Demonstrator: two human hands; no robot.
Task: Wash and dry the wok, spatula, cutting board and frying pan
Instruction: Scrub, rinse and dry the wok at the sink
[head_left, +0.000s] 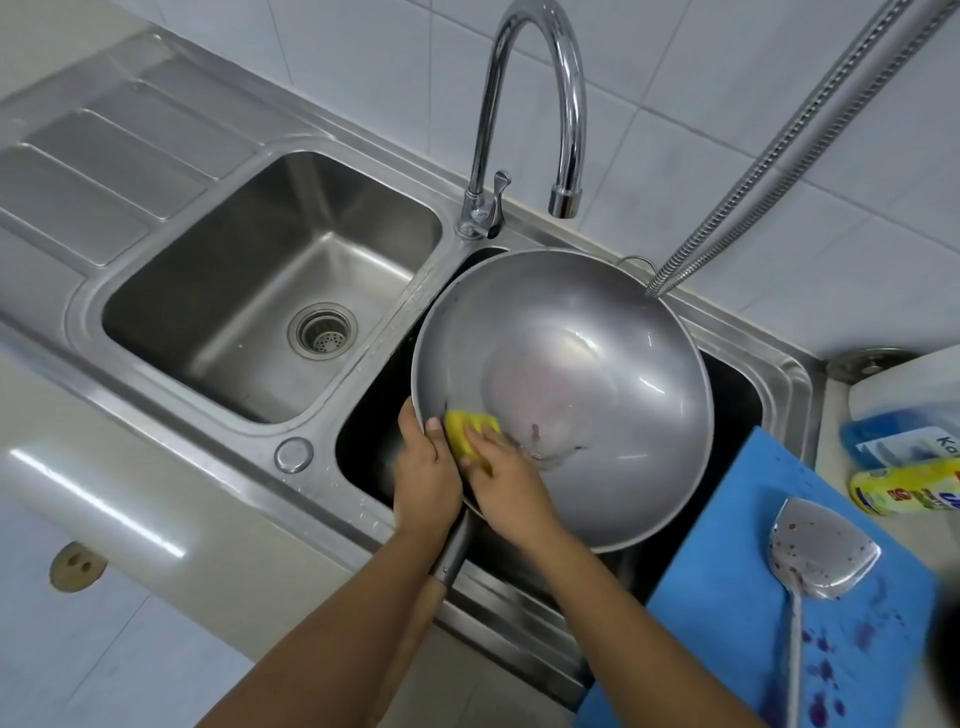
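Wok (597, 374) rim is clamped in the left hand (423, 480), while the right hand (506, 480) presses a yellow sponge (467, 434) inside it. Its grey bowl gleams wet, purple smears near the sponge, tilted over the right sink basin (737, 400). Beside it, a stained spatula (818, 556) lies on the blue cutting board (727, 597).

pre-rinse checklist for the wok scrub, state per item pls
1. Wok steadied over the right basin: ok, left hand grips its near rim.
2. Sponge in contact with the wok: ok, right hand presses it inside.
3. Wok interior clean: not ok, dark specks sit beside the sponge.
4. Faucet spout over the wok: ok, though no water is visible.
5. Spatula and cutting board washed: not ok, both show purple stains.
6. Frying pan located: cannot tell.
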